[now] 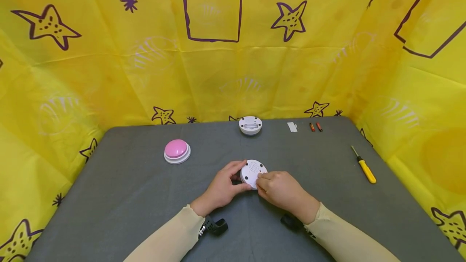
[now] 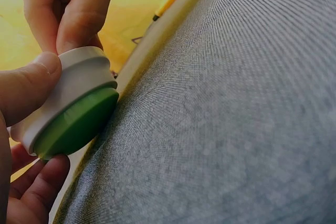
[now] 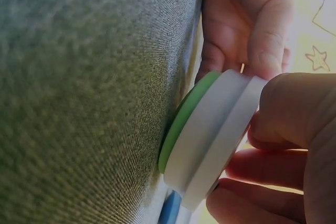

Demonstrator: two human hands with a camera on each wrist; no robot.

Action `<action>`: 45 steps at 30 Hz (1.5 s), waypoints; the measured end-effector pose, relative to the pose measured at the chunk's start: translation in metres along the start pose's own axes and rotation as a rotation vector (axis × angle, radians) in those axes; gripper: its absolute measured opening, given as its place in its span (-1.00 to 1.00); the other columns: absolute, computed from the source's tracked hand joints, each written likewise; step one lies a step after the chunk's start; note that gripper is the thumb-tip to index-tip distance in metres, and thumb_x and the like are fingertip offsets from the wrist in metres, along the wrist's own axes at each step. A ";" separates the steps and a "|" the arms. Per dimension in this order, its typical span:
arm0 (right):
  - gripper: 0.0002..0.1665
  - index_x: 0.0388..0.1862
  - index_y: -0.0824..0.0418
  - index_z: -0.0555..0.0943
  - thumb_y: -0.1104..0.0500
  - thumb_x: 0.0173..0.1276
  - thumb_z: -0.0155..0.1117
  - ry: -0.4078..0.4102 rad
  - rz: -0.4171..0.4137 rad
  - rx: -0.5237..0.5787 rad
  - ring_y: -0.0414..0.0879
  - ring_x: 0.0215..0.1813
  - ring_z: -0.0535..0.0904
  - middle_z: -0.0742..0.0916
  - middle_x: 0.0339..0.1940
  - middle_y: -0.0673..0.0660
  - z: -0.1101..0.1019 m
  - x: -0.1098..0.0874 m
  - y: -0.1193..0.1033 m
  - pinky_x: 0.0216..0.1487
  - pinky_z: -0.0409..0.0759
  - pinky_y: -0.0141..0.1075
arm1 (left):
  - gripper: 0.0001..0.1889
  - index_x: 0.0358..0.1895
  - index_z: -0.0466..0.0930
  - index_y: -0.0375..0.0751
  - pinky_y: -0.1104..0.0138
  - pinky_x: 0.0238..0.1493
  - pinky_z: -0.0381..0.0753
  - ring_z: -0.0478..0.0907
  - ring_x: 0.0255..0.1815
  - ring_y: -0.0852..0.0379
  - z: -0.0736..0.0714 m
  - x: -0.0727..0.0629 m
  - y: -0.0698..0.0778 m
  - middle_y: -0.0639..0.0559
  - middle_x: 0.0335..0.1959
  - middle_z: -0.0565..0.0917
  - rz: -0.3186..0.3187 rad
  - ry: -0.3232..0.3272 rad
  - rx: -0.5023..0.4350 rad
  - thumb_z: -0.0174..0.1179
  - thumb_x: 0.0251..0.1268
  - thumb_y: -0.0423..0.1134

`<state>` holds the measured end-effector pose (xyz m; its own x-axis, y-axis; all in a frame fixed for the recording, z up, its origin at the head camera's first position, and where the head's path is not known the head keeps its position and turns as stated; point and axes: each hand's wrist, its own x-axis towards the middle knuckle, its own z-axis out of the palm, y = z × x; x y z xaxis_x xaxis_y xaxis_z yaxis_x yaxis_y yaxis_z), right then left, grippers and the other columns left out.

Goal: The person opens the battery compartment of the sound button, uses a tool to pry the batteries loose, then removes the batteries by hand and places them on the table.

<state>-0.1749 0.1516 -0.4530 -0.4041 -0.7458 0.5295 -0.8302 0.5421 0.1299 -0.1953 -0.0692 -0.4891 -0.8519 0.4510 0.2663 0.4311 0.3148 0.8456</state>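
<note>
Left hand (image 1: pixel 223 184) grips the upturned green-and-white button (image 1: pixel 250 175), below frame centre. Right hand (image 1: pixel 282 188) touches its right side; grip unclear.

Wore long cream sleeves, with the left sleeve (image 1: pixel 169 235) and the right sleeve (image 1: pixel 347 235) alike: plain and smooth, slightly uneven at the cuffs. Carried a black, curved wrist mount (image 1: pixel 218 227) by the left cuff, on a dark strap with small holes and a silvery patch. Bore a second black mount (image 1: pixel 290 221) by the right cuff, near small pale marks. Showed bare fingers on the left grip (image 1: pixel 224 185) and right grip (image 1: pixel 282 189).
</note>
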 end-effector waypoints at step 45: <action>-0.53 -0.06 0.08 0.75 0.45 0.06 0.46 0.023 -0.010 0.111 -0.09 -0.23 0.68 0.75 -0.17 0.03 -0.008 -0.002 0.014 -0.26 0.68 -0.22 | -0.20 0.45 0.34 -0.31 0.30 -0.01 0.62 0.63 -0.05 0.10 -0.001 0.001 -0.006 -0.03 0.28 0.46 -0.015 -0.049 -0.159 0.49 0.11 -0.32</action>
<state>-0.1832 0.1637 -0.4455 -0.3880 -0.7414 0.5476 -0.8721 0.4875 0.0421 -0.1992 -0.0710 -0.4935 -0.8409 0.4883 0.2335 0.3625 0.1875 0.9129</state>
